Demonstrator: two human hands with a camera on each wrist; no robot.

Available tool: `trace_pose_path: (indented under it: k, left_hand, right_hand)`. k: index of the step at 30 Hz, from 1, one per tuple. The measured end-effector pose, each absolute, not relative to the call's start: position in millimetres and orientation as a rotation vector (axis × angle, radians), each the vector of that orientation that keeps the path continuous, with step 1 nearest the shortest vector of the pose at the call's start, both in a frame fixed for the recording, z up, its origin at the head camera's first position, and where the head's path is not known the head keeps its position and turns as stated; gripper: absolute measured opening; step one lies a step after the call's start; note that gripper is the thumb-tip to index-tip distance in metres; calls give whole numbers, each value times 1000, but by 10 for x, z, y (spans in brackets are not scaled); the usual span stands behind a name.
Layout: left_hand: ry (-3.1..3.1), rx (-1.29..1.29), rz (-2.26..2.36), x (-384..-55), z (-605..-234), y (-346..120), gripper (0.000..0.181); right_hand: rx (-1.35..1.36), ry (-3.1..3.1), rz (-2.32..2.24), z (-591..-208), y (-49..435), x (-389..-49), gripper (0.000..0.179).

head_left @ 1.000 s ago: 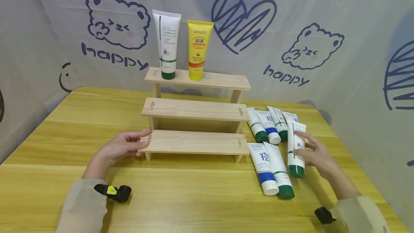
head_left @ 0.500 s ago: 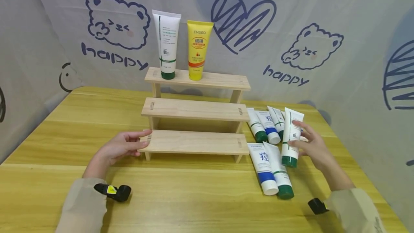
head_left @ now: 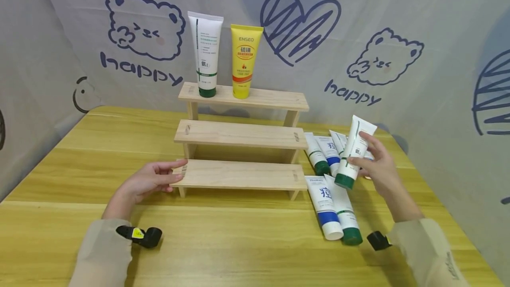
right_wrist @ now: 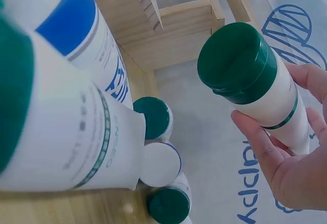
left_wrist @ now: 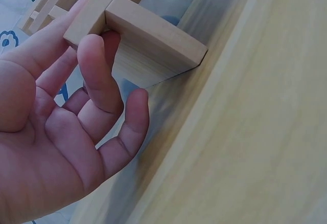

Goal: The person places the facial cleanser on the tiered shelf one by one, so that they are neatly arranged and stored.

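In the head view my right hand holds a white squeeze tube with a green cap between thumb and fingers, tilted cap-down above the other tubes. The right wrist view shows that tube's green cap pointing toward the camera. My left hand grips the left end of the bottom step of a three-tier wooden stand. In the left wrist view its fingertips meet at the corner of the step. On the top tier a white tube with a green cap and a yellow tube stand upright.
Right of the stand lie several tubes: a blue-banded white tube beside a green-capped one in front, and more behind, including another green-capped tube. A printed cloth hangs behind the wooden table.
My right hand has lifted the green-capped tube and carried it up and left, over the lying tubes, tilting it further. The left hand stays on the stand.
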State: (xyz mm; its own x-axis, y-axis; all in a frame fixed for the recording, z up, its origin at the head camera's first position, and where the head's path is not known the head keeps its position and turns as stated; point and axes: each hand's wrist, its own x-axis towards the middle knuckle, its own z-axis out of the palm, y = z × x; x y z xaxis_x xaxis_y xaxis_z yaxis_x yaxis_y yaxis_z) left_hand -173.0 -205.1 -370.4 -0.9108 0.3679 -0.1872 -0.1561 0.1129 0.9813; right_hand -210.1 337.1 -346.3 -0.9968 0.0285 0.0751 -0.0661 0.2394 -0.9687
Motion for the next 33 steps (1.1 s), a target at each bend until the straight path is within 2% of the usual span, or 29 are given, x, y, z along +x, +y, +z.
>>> trace_pose_path:
  k: [2,9,13,17,22,33]
  left_hand:
    - [2015,205,1850,-1733,-3702,-2050,58]
    - [2017,223,1853,-1728,-3701,-2057,59]
    - [2015,226,1853,-1726,-3710,-2060,59]
    - [2015,217,1854,-1730,-3720,-2061,58]
    - [2012,218,1859,-1734,-3726,-2059,58]
    - [2016,224,1863,-1733,-3726,-2056,57]
  right_hand:
    - [32,-2360,1923,-3511,3394,-2174,73]
    - [79,-2224,2024,-2982,2865,-1924,75]
    - [49,-2072,2158,-2818,2682,-1914,75]
    - [28,-1972,2215,-2769,2605,-1992,72]
    - [124,-1880,2279,-2723,2519,-2073,66]
    - [206,-1834,2285,-2626,2277,-2195,65]
